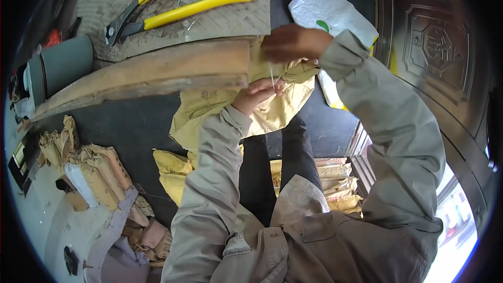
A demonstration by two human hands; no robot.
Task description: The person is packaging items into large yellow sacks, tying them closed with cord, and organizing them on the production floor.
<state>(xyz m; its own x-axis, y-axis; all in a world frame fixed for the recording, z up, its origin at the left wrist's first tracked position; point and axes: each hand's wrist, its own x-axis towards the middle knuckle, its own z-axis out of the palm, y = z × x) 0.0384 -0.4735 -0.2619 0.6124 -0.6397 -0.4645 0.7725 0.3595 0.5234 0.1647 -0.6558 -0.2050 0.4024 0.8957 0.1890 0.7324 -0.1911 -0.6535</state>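
Observation:
A yellow woven sack [285, 110] hangs in front of me, its neck gathered up into a bunched twist [303, 71]. My left hand [255, 96] is closed in a pinch at that neck. A thin white string [273, 76] stands up from between its fingers; where the string goes behind the sack is hidden. Just above and to the right, my right hand [294, 43] hovers over the neck, smeared by motion. Its fingers are too blurred to read, and I cannot make out whether it holds the string's other end.
Yellow-handled cutters [199, 9] lie on a worn board [222, 27] at the top, behind a thick wooden edge [157, 71]. A white sack [335, 13] with yellow trim is at the upper right, near a dark panelled door [437, 42]. Folded bags [102, 178] are stacked left.

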